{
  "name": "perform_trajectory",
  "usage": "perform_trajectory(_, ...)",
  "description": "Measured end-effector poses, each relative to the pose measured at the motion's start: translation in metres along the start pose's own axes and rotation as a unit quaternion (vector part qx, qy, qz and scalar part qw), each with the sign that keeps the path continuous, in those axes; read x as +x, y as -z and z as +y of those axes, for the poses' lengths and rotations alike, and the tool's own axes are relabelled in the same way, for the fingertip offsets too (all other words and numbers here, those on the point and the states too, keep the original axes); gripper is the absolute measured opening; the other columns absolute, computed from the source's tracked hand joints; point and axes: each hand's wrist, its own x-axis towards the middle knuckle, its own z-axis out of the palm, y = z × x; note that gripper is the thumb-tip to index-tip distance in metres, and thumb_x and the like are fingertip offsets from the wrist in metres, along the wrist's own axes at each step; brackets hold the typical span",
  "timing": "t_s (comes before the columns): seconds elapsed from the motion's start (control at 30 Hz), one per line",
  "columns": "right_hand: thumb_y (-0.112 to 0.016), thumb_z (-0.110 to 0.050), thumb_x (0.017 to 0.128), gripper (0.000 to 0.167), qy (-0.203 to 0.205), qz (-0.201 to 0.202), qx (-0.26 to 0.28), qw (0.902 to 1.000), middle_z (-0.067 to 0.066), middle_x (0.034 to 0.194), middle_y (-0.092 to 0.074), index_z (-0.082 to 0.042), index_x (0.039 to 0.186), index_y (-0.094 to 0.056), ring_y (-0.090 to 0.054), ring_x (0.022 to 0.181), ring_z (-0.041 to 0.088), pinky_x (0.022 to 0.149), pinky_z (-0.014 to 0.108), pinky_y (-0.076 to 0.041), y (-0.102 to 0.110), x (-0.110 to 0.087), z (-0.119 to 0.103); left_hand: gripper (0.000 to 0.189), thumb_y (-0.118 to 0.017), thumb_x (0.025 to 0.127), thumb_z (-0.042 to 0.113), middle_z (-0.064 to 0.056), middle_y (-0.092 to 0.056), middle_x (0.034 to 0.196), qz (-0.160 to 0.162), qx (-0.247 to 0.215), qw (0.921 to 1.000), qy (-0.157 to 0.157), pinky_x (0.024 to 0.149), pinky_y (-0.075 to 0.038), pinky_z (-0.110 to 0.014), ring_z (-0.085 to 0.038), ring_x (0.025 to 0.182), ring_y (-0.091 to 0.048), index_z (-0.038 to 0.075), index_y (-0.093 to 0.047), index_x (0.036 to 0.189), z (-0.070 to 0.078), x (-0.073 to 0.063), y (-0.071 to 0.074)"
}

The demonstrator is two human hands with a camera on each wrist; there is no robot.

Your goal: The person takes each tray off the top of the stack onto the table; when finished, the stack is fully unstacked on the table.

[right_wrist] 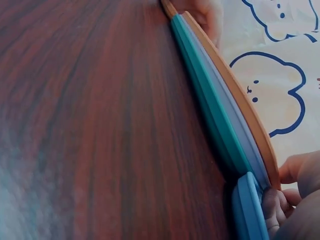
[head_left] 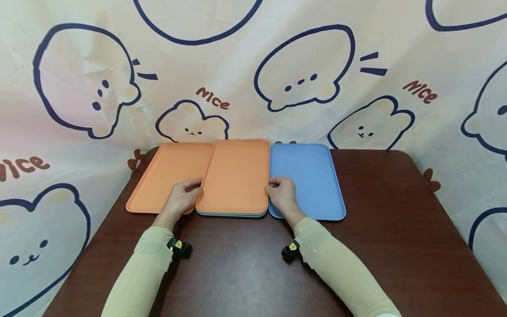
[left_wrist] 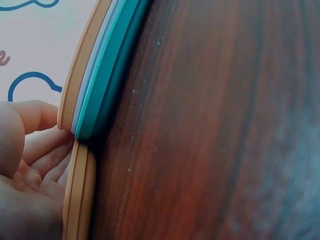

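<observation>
In the head view, an orange tray (head_left: 237,176) lies on top of a stack at the middle of the table. Below it show the edges of a pale lavender tray (right_wrist: 225,85) and a teal tray (left_wrist: 107,75). My left hand (head_left: 182,198) holds the orange tray's left rim, thumb at the edge. On the opposite rim my right hand (head_left: 283,193) pinches with thumb and fingers. How far the fingertips reach beneath that rim is hidden. Another orange tray (head_left: 166,180) lies under my left hand, and a blue tray (head_left: 313,180) under my right.
The trays rest toward the far side of a dark brown wooden table (head_left: 237,268). Behind it hangs a pale cloth (head_left: 237,66) printed with cartoon bears. A small black camera (head_left: 182,248) is strapped to the left wrist, another black camera (head_left: 290,252) to the right.
</observation>
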Motion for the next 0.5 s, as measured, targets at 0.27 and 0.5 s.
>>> perform_trajectory(0.27,-0.072,-0.006,0.092,0.028,-0.002,0.026,0.023,0.9994,0.014,0.102,-0.078,0.000,0.116,-0.082,-0.074,0.082,0.019,0.066,0.023,-0.056,-0.0025,-0.0008,0.0051,0.048,-0.050,0.113,0.019,-0.018,-0.049,0.167,0.002,0.006,1.0000,0.003,0.128,-0.038,-0.052,-0.034,0.161,-0.037,0.006,-0.053,0.159,-0.0007,-0.0009,-0.0010)
perform_trajectory(0.5,-0.070,-0.011,0.094,0.031,0.006,0.036,0.036,0.9987,0.015,0.108,-0.081,-0.002,0.121,-0.081,-0.075,0.089,0.023,0.070,0.026,-0.058,0.0012,-0.0040,-0.0013,0.048,-0.052,0.112,0.017,-0.019,-0.050,0.166,0.001,0.005,1.0000,0.003,0.128,-0.038,-0.052,-0.034,0.161,-0.038,0.005,-0.053,0.159,-0.0004,0.0005,-0.0011)
